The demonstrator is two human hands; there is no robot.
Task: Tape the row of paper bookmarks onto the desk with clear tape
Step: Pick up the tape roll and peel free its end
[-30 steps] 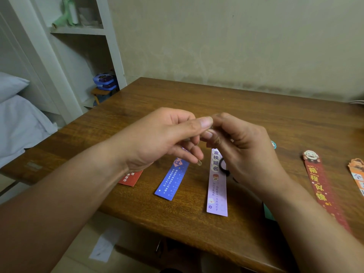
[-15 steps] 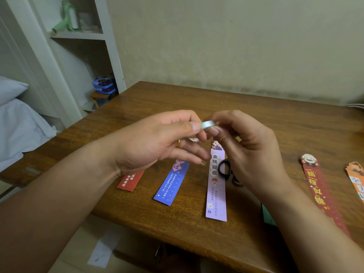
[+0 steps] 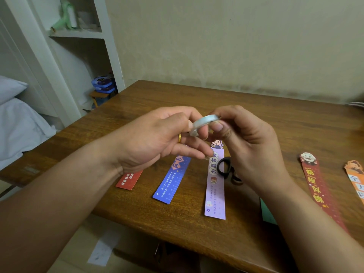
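Roll of clear tape [image 3: 204,123] pinched between both hands, up above the desk [image 3: 275,119].

Left hand [image 3: 157,138] curled round the roll's near edge, gold ring [image 3: 179,138] on one finger; right hand [image 3: 246,138] gripping the far edge with thumb and fingertips. Underneath, flat in a row: red bookmark [image 3: 129,179], blue bookmark [image 3: 172,180], purple bookmark [image 3: 215,186], then well apart to the right a dark red bookmark [image 3: 317,188] and an orange bookmark [image 3: 356,180] cut off at the picture's edge. Black scissors [image 3: 226,170] just beside the purple bookmark, partly hidden behind the right hand.

Left hand [image 3: 155,138] and right hand [image 3: 252,142] close together, both in pinch grip on tape roll [image 3: 204,120]
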